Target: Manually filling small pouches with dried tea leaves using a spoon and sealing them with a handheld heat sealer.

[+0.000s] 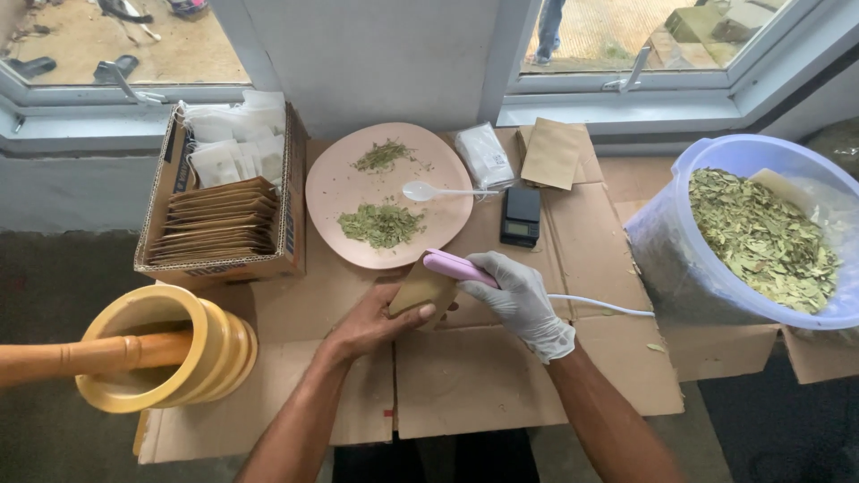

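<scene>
My bare left hand (371, 324) holds a small brown paper pouch (420, 288) just in front of the pink plate. My right hand (519, 300), in a white glove, grips a pink hand-held sealer (458, 266) whose tip lies across the pouch's upper edge. A white cord (601, 306) runs from the sealer off to the right. The pink plate (333, 190) carries two small heaps of crushed green leaf (383, 224) and a white plastic spoon (420, 190).
A cardboard box (293, 215) of brown pouches and white bags stands at the left. A yellow mortar (213, 351) with a wooden pestle is nearer left. A small black scale (521, 216), spare brown pouches (553, 154) and a blue tub of dried leaves (761, 237) are to the right.
</scene>
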